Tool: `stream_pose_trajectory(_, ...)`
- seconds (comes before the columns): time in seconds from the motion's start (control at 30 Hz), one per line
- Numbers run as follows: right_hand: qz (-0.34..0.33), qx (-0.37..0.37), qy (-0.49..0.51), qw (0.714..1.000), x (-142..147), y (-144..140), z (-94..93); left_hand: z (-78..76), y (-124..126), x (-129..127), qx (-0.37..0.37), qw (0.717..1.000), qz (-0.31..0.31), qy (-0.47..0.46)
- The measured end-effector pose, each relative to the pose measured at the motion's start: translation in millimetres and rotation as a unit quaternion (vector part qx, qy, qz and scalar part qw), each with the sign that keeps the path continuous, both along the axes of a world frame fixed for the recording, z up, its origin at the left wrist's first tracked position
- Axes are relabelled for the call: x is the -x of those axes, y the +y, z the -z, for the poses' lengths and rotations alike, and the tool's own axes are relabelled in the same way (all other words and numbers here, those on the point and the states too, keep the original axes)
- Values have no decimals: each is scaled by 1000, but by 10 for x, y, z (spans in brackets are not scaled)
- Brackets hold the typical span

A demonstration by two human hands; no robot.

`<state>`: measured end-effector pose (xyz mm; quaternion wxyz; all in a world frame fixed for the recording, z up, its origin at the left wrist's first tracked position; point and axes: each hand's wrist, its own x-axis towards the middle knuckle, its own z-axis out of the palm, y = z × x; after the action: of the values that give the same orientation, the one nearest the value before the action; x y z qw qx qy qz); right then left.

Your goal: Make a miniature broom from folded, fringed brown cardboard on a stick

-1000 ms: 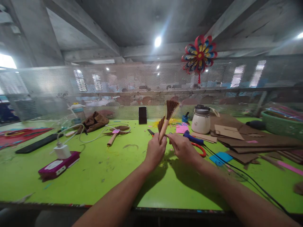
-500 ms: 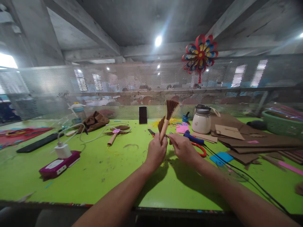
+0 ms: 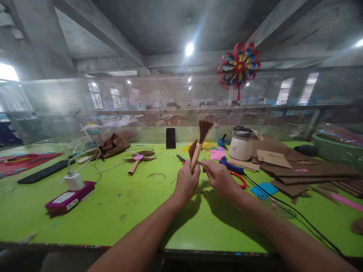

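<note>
My left hand (image 3: 185, 183) is closed round a tan paper tube (image 3: 196, 156), held upright with a slight tilt to the right. A pleated brown paper fan (image 3: 205, 131) spreads from the tube's top, and a smaller pleated brown piece (image 3: 192, 149) sticks out at its left side. Just right of the tube, my right hand (image 3: 219, 176) is pinched, its fingertips close to the left hand. What sits between those fingertips is too small to make out. Behind the right hand lie a blue glue gun (image 3: 231, 165) with a black cord and a red-orange scissor handle (image 3: 241, 180).
On the green table (image 3: 107, 223), a finished-looking paper fan on a tube (image 3: 135, 166) lies left of centre. A purple power strip (image 3: 70, 198) with a charger is further left. A phone (image 3: 170, 138), a white jar (image 3: 240, 146) and brown paper sheets (image 3: 306, 170) stand or lie behind and right.
Both hands and the tube keep nearly the same pose. The whole view has shifted very slightly.
</note>
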<state>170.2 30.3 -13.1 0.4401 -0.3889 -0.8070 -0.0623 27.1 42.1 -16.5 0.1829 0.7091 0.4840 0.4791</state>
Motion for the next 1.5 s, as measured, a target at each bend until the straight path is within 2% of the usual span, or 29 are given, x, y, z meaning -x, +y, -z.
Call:
stream_pose_trajectory(0.1,-6,-2,10,1000,-23,-8,-35,-7,26,8,7,1000,0,-10)
stream_pose_trajectory(0.2,7,-45,49,998,-70,-18,-110,-13,60,18,25,999,0,-28)
stream_pose_trajectory(0.3,40,-97,121,987,-130,-13,-188,-9,91,32,45,998,0,-44)
stream_pose_trajectory(0.4,71,-83,219,969,-192,35,-225,-5,108,45,65,995,21,-69)
stream_pose_trajectory(0.47,77,-27,325,942,-234,94,-223,-14,109,49,80,990,47,-103)
stream_pose_trajectory(0.57,51,79,495,864,-278,186,-192,-46,94,49,108,977,80,-166)
stream_pose_trajectory(0.63,19,141,558,817,-268,219,-156,-70,79,49,116,968,97,-201)
stream_pose_trajectory(0.67,2,170,567,806,-246,221,-134,-78,72,49,117,965,106,-212)
stream_pose_trajectory(0.73,-31,215,543,811,-168,194,-83,-86,64,51,112,961,116,-223)
stream_pose_trajectory(0.9,-76,251,346,901,85,25,-4,-60,81,55,94,966,120,-207)
stream_pose_trajectory(1.0,-86,233,285,926,160,-44,-22,-38,81,47,76,974,117,-181)
stream_pose_trajectory(1.23,-92,247,280,923,145,-66,-65,-17,28,7,47,977,140,-154)
stream_pose_trajectory(1.5,-97,272,329,899,160,-120,-134,-90,-55,-26,92,953,204,-205)
